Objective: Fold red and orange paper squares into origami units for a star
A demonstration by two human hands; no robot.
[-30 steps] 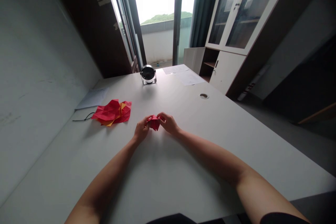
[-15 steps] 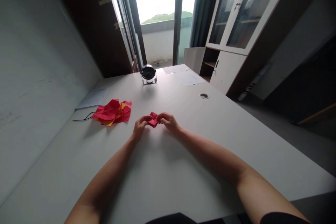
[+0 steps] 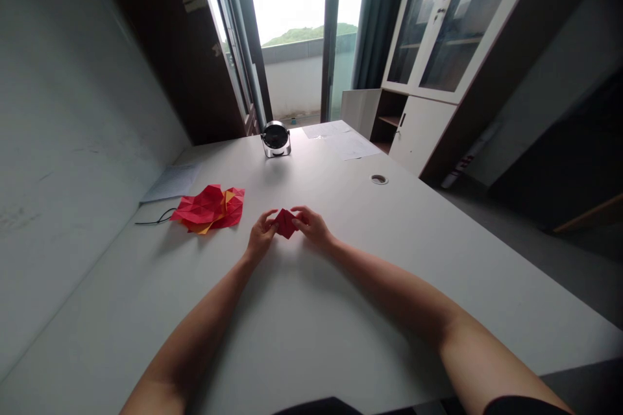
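Between my two hands is a small folded piece of red paper point(image 3: 287, 225), diamond-shaped with a crease down its middle. The thumb and fingers of my left hand point(image 3: 263, 232) pinch its left corner. On the opposite side my right hand point(image 3: 311, 225) grips the right corner, its fingertips curled behind the paper. Both hands are just over the white table point(image 3: 302, 324). Further left lies a loose pile of creased red and orange paper sheets point(image 3: 207, 207).
A round black device on a metal stand point(image 3: 276, 139) is at the far side of the table. White printed sheets point(image 3: 348, 142) lie at the back right, near a cable hole point(image 3: 379, 179). A thin black cord point(image 3: 154, 222) pokes out beside the pile, below another sheet point(image 3: 170, 181).
The folded red paper has been turned in my fingers, so a flatter face with a centre crease shows. My hands have shifted their grip slightly at its sides.
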